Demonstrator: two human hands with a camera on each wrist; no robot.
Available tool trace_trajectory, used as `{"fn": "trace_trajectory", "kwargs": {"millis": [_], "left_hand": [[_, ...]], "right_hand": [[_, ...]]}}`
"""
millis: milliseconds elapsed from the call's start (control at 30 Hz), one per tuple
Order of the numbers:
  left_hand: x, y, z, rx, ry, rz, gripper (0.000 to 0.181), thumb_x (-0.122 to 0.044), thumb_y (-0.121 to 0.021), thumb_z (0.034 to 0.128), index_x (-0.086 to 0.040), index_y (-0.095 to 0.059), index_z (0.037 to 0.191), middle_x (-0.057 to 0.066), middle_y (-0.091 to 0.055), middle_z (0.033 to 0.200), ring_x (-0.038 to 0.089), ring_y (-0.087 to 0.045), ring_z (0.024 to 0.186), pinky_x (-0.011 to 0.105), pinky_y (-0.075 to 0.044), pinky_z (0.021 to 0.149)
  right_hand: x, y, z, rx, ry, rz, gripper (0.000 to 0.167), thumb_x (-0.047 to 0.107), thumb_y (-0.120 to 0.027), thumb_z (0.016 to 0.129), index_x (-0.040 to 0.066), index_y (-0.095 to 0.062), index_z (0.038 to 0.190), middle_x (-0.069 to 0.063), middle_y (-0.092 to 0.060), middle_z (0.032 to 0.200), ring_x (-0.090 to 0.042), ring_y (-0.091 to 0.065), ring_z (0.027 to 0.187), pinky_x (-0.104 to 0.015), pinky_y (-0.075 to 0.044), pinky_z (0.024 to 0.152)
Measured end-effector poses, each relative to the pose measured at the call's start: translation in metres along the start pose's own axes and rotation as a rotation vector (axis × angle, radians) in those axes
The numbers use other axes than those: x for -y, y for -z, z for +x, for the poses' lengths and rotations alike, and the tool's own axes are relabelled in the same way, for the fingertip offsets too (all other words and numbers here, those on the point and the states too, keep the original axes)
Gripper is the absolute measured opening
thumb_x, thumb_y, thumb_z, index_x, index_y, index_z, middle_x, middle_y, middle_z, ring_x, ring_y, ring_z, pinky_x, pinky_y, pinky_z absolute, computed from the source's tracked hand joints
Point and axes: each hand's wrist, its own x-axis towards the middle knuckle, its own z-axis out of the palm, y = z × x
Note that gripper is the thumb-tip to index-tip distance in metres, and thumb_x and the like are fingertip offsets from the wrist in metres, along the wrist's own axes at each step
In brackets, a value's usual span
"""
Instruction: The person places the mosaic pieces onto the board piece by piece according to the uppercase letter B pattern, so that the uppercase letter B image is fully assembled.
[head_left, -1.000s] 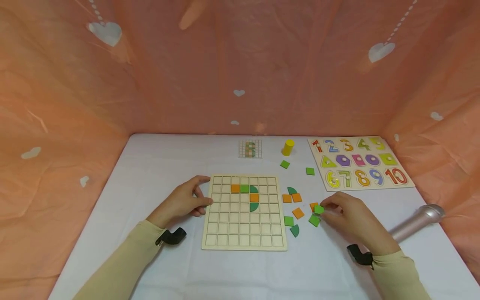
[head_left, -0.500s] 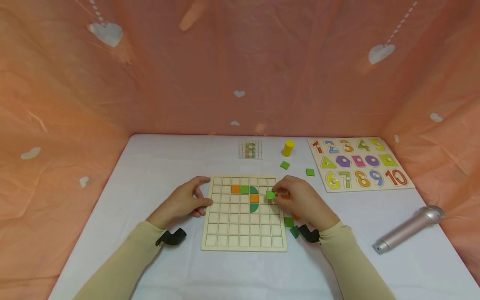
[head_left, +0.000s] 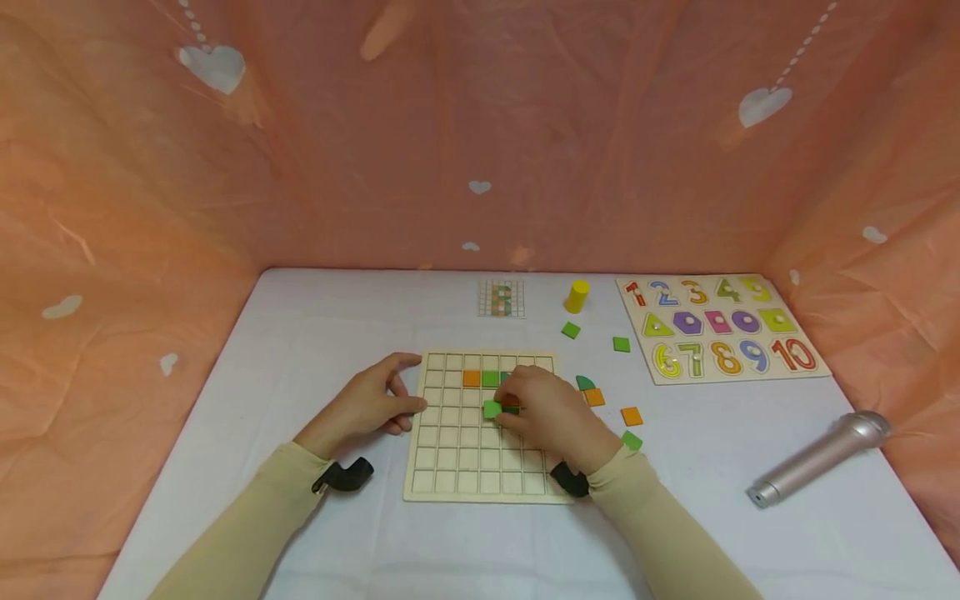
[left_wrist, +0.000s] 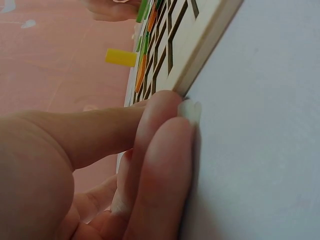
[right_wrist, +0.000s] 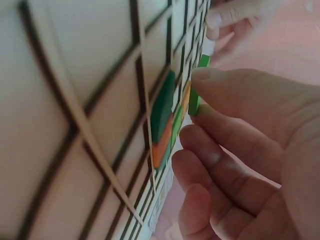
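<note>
The wooden grid board (head_left: 448, 482) lies flat with an orange square (head_left: 471, 379) and a green square (head_left: 490, 379) in its upper part; quarter-round pieces beside them are partly covered by my right hand (head_left: 551, 412). That hand pinches a light green square (head_left: 491, 409) between thumb and finger over the board's middle. In the right wrist view, the pinched green piece (right_wrist: 199, 90) stands clear of the grid, near a dark green piece (right_wrist: 163, 107). My left hand (head_left: 367, 398) touches the board's left edge with thumb and forefinger; in the left wrist view its fingertips (left_wrist: 170, 125) meet the board's side (left_wrist: 202, 47).
Loose orange (head_left: 632, 416) and green pieces (head_left: 621, 344) lie right of the board. Behind it are a small pattern card (head_left: 501, 298) and a yellow cylinder (head_left: 577, 297). A number puzzle (head_left: 720, 333) stands at the back right, a microphone (head_left: 817, 458) at the right.
From the loose pieces on the right, my right hand has moved left over the board, carrying the light green square. The left hand stays at the board's edge.
</note>
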Motion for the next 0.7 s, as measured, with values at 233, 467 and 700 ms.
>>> {"fn": "trace_trajectory", "kwargs": {"millis": [233, 467, 700], "left_hand": [[0.0, 0.0, 0.0001, -0.003, 0.003, 0.004, 0.078, -0.016, -0.082, 0.0978, -0.016, -0.041, 0.164, 0.013, -0.063, 0.099, 0.018, -0.074, 0.071, 0.032, -0.065, 0.064], [-0.0004, 0.0005, -0.0001, -0.002, 0.004, 0.005, 0.078, -0.016, -0.082, 0.0976, -0.016, -0.041, 0.164, 0.013, -0.063, 0.1, 0.018, -0.074, 0.071, 0.031, -0.064, 0.064], [0.0007, 0.0001, 0.0003, 0.003, 0.0, 0.011, 0.078, -0.016, -0.082, 0.0977, -0.015, -0.04, 0.164, 0.013, -0.064, 0.1, 0.017, -0.075, 0.072, 0.03, -0.064, 0.064]], "right_hand": [[0.0027, -0.006, -0.0023, -0.01, 0.007, -0.018, 0.013, 0.024, -0.088, 0.091, 0.018, -0.082, 0.101, 0.008, -0.066, 0.095, -0.01, -0.061, 0.092, -0.028, -0.056, 0.076], [0.0042, -0.0063, -0.0022, -0.006, -0.005, -0.004, 0.013, 0.024, -0.088, 0.091, 0.018, -0.083, 0.102, 0.007, -0.067, 0.096, -0.013, -0.063, 0.096, -0.031, -0.057, 0.078], [0.0052, -0.0078, -0.0039, -0.009, -0.006, -0.001, 0.014, 0.024, -0.086, 0.092, 0.017, -0.084, 0.104, 0.006, -0.066, 0.098, -0.014, -0.064, 0.098, -0.033, -0.059, 0.081]]}}
